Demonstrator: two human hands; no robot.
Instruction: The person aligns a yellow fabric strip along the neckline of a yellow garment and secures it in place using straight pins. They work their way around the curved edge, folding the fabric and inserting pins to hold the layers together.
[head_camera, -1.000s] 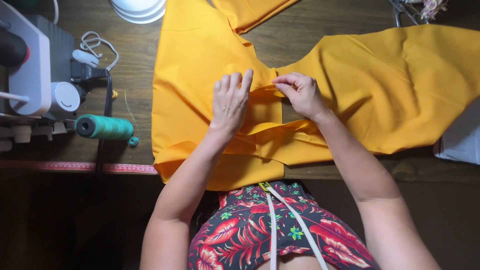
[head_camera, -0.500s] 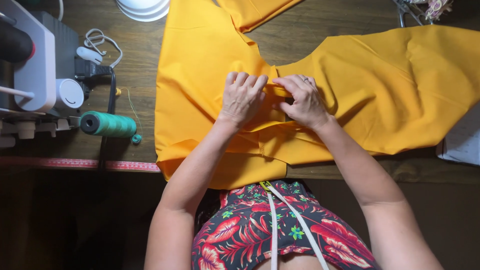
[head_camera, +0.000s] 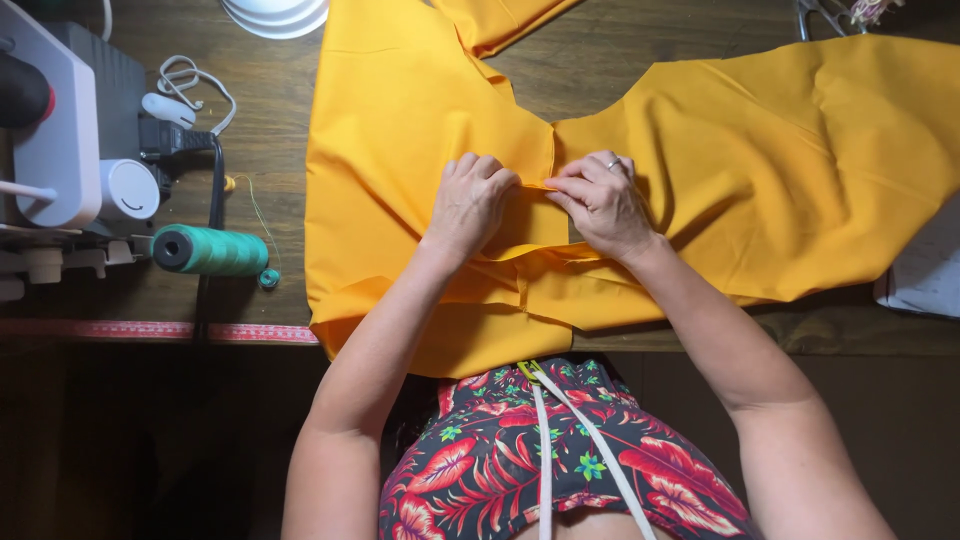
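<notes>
A large piece of orange-yellow fabric (head_camera: 400, 120) lies spread over a dark wooden table (head_camera: 610, 60), its near edge hanging over the table front. My left hand (head_camera: 468, 202) and my right hand (head_camera: 603, 203) sit side by side at the middle of the cloth. Both pinch a small folded edge of the fabric between fingertips and thumbs, the fingers curled. A ring shows on my right hand.
A white sewing machine (head_camera: 55, 130) stands at the left with a green thread spool (head_camera: 208, 251) beside it. A white cable (head_camera: 185, 85) and a white round dish (head_camera: 275, 15) lie at the back. A red tape measure (head_camera: 150, 331) runs along the table front. A white measuring tape hangs at my chest.
My left hand went from lying flat with fingers spread to curled on the fold. Both hands closed in together on the fabric edge.
</notes>
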